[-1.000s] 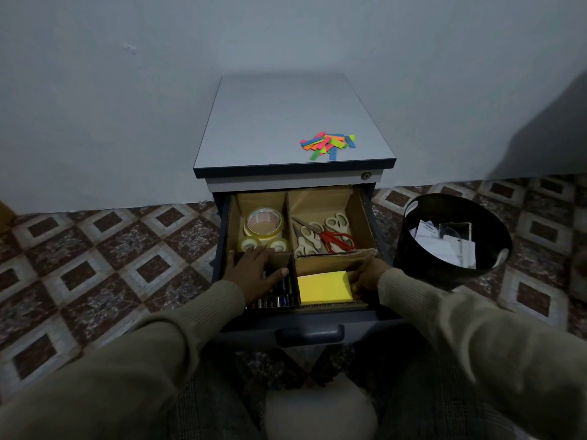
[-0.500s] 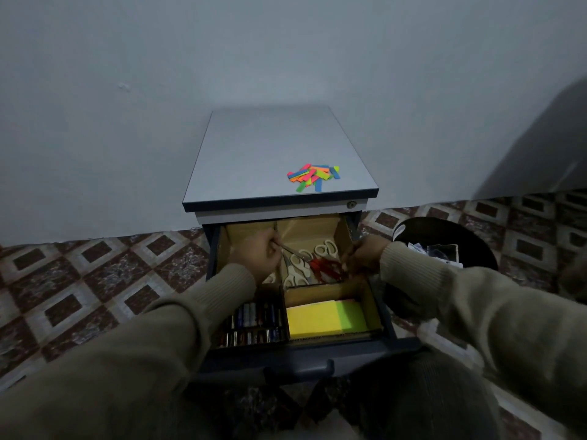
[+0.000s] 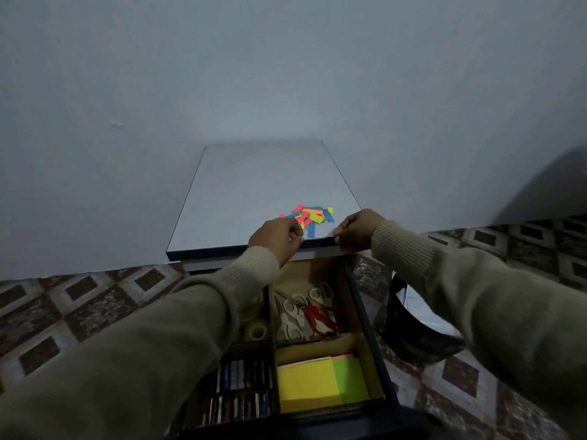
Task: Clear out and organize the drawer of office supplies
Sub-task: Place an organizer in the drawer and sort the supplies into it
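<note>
Head cam: both hands are up at the front edge of the cabinet top (image 3: 254, 185), right by the pile of colored sticky flags (image 3: 309, 217). The left hand (image 3: 276, 238) has fingers curled at the near side of the pile, maybe pinching a flag, too dim to say. The right hand (image 3: 357, 230) is curled at the corner edge, holding nothing I can see.

Flags look feather-light and floppy, so I'd sweep them together and pinch the bunch. They sit close to the edge, easy to knock off. The open drawer (image 3: 362, 312) below has tape rolls (image 3: 257, 328), scissors (image 3: 301, 309), batteries (image 3: 241, 389) and note pads (image 3: 320, 382) sorted.
</note>
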